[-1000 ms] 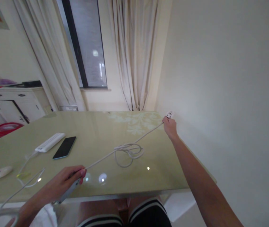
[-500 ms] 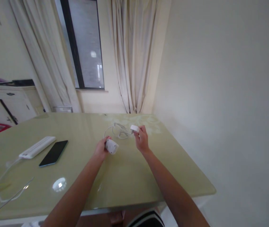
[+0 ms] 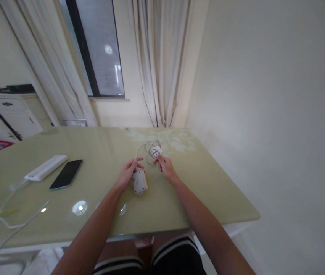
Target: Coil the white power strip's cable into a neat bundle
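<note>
Closest in, black shorts with white stripes [image 3: 165, 248] below the near edge of the pale green glass-topped table [image 3: 208, 198]; two bare forearms stretched forward over the glass; left hand [image 3: 128, 173] half closed, fingers curled over the far end of a white oblong plastic socket block [image 3: 140, 183] lying flat near the table's middle; right hand [image 3: 166, 168] just beside, pinched tight on a small white plug [image 3: 157, 149] between thumb and fingertips; just beyond both hands, a loose coil of white round cord [image 3: 147, 151] on the glass, touching the plug; off to the left and well apart, a flat black smartphone [image 3: 66, 174] beside a long white power strip [image 3: 46, 172], with a thin pale cable [image 3: 13, 223] looping toward the near left edge; farthest back, cream pleated curtains [image 3: 159, 57] on either side of a dark-framed window [image 3: 99, 49]
</note>
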`<state>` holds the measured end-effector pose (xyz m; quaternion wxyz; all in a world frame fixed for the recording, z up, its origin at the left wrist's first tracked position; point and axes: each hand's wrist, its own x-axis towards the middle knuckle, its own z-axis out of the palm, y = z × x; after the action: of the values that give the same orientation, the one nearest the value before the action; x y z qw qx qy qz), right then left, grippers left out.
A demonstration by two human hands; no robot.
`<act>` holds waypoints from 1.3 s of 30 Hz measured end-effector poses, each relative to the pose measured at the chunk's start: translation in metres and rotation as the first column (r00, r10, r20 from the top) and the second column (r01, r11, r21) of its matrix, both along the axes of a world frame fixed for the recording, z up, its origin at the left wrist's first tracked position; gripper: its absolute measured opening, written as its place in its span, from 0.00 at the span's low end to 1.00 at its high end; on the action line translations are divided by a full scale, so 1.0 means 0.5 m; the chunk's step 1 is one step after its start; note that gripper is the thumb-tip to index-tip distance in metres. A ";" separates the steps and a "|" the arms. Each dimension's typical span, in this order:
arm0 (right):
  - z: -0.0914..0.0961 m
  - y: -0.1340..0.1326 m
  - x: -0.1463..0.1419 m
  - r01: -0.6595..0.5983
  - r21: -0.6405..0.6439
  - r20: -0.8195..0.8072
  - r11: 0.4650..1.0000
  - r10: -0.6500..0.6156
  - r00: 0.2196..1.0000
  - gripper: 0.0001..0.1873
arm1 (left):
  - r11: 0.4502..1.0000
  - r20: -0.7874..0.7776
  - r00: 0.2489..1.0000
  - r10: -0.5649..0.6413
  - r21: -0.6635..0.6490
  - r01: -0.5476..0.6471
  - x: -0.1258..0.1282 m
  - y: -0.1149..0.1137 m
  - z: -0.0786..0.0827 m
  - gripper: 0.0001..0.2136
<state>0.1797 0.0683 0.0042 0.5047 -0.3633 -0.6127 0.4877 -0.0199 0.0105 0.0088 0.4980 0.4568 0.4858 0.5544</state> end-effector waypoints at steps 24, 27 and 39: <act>0.004 0.001 0.022 -0.131 -0.197 -0.007 0.972 0.132 0.991 0.26 | 0.941 0.258 0.906 -0.335 0.036 0.337 -0.008 0.001 -0.025 0.42; -0.005 -0.002 0.017 -0.128 -0.094 0.063 0.987 0.134 0.989 0.27 | 0.923 0.254 0.888 -0.384 0.075 0.378 0.000 0.005 -0.029 0.40; -0.008 -0.054 -0.051 0.009 0.119 0.024 0.993 -0.012 1.000 0.27 | 0.995 0.042 0.997 0.060 0.079 -0.063 0.055 0.012 -0.022 0.35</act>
<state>0.1541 0.0415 0.0002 0.5204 -0.3416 -0.6450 0.4432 0.0074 0.0164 -0.0022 0.4715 0.4503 0.4670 0.5974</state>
